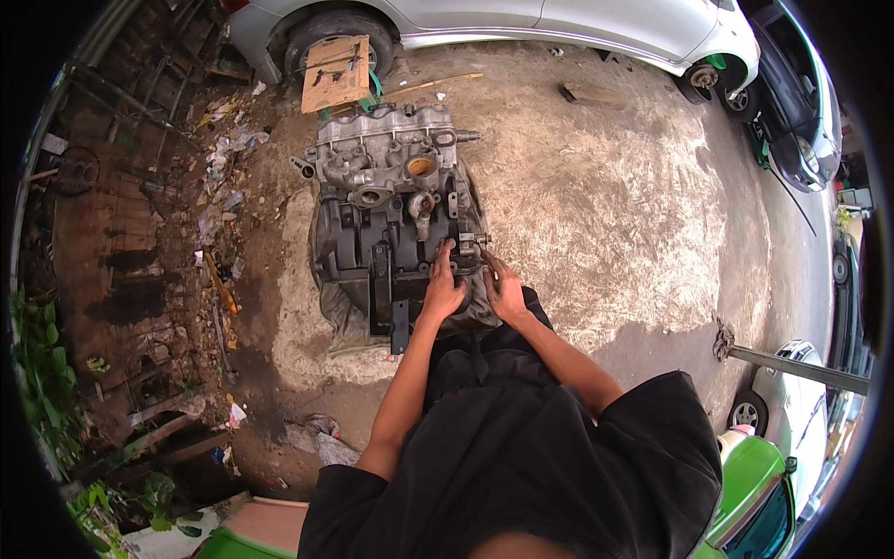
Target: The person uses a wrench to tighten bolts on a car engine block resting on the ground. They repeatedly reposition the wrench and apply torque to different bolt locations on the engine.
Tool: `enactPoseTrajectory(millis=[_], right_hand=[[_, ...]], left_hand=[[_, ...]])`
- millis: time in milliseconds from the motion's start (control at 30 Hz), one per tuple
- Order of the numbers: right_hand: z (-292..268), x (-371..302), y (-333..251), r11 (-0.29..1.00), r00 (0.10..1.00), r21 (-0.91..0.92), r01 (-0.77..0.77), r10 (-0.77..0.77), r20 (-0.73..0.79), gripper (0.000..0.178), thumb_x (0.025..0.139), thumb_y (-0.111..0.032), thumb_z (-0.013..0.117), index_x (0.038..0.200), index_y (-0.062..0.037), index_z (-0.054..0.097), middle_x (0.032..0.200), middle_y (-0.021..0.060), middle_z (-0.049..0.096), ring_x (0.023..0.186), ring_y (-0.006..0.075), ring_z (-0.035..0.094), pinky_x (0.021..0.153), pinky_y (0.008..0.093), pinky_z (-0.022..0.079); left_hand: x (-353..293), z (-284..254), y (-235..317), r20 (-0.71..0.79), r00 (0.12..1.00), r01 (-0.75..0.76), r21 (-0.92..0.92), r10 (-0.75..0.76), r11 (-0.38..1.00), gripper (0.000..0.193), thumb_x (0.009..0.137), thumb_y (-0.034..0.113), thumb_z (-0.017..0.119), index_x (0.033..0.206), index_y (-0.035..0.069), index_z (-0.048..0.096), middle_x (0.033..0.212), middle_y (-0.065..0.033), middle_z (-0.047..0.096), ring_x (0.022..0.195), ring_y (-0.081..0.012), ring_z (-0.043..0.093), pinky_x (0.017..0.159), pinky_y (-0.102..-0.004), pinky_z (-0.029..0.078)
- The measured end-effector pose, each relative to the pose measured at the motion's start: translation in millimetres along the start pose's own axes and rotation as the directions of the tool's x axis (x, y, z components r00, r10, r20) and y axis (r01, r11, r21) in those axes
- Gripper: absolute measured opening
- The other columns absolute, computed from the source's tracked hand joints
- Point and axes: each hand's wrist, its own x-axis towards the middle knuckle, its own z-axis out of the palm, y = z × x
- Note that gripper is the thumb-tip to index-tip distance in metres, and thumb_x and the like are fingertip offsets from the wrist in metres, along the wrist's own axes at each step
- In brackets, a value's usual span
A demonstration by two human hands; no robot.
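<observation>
A grey metal engine block (352,250) lies on a dark cloth on the ground in front of me. At its near right corner sits a small metal fitting (468,240), between my two hands. My left hand (445,289) rests against the block on the fitting's left side, its fingers drawn together; whatever is under the fingertips is hidden. On the other side, the fingers of my right hand (504,291) close on the fitting's right end. A pale intake casting (371,172) with a round, orange-brown opening and a ribbed cover (382,126) form the engine's far part.
Beyond the engine, a wooden board (336,74) leans by a silver car (466,20). A wood block (592,95) lies on the concrete. Litter (223,158) runs along the left. A metal post (792,365) juts in at the right.
</observation>
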Motion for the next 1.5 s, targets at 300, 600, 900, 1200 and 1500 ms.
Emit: enactPoseTrajectory(millis=[300, 600, 900, 1200, 1500], right_hand=[[1.1, -4.7, 9.0, 0.998, 0.995, -0.056, 0.041, -0.036, 0.094, 0.052, 0.094, -0.009, 0.057, 0.143, -0.002, 0.045, 0.124, 0.0276, 0.06, 0.11, 0.0451, 0.059, 0.095, 0.0475, 0.05], [-1.3, -0.8, 5.1, 0.992, 0.991, -0.092, 0.082, -0.071, 0.117, 0.048, 0.093, -0.009, 0.058, 0.14, -0.0002, 0.048, 0.122, 0.0269, 0.06, 0.108, 0.0442, 0.06, 0.093, 0.0477, 0.051], [0.9, 64.5, -1.8, 0.956, 1.0, -0.294, -0.022, 0.023, -0.001, 0.031, 0.099, -0.019, 0.053, 0.115, 0.0061, 0.058, 0.105, 0.0311, 0.063, 0.089, 0.0463, 0.065, 0.075, 0.0512, 0.055], [-11.0, 80.7, 0.5, 0.894, 0.979, -0.4, -0.203, 0.186, -0.08, 0.027, 0.095, -0.014, 0.053, 0.115, 0.0044, 0.055, 0.105, 0.0293, 0.062, 0.089, 0.0467, 0.065, 0.075, 0.0524, 0.054], [-28.2, 36.5, 24.1, 0.951, 0.971, 0.204, -0.232, 0.24, -0.015, 0.015, 0.087, -0.003, 0.068, 0.102, -0.0025, 0.07, 0.09, 0.0141, 0.068, 0.08, 0.0161, 0.069, 0.069, 0.0349, 0.054]], left_hand=[[-0.1, -3.6, 5.7, 0.051, 0.997, 0.064, 0.01, -0.065, 0.998, 0.092, 0.086, 0.007, 0.068, 0.158, 0.016, 0.011, 0.165, -0.0159, 0.013, 0.151, -0.0362, 0.015, 0.12, -0.0482, 0.023], [-0.3, -3.1, 6.3, 0.02, 0.999, 0.032, 0.032, -0.033, 0.999, 0.093, 0.086, 0.002, 0.068, 0.158, 0.015, 0.011, 0.164, -0.0184, 0.015, 0.15, -0.0393, 0.019, 0.118, -0.046, 0.029], [-0.9, -4.9, 6.8, 0.03, 0.998, 0.053, 0.009, -0.053, 0.999, 0.091, 0.085, 0.004, 0.066, 0.158, 0.012, 0.012, 0.163, -0.0187, 0.018, 0.151, -0.0374, 0.017, 0.12, -0.0475, 0.023], [-0.6, -4.9, 4.2, 0.036, 0.998, 0.047, -0.04, -0.046, 0.998, 0.091, 0.085, 0.006, 0.065, 0.158, 0.012, 0.012, 0.164, -0.0171, 0.015, 0.152, -0.0357, 0.014, 0.122, -0.0475, 0.018], [-2.6, -4.1, 7.2, 0.033, 0.999, 0.032, 0.057, -0.034, 0.998, 0.092, 0.087, 0.006, 0.065, 0.159, 0.015, 0.008, 0.163, -0.018, 0.016, 0.151, -0.0372, 0.016, 0.122, -0.0474, 0.022]])
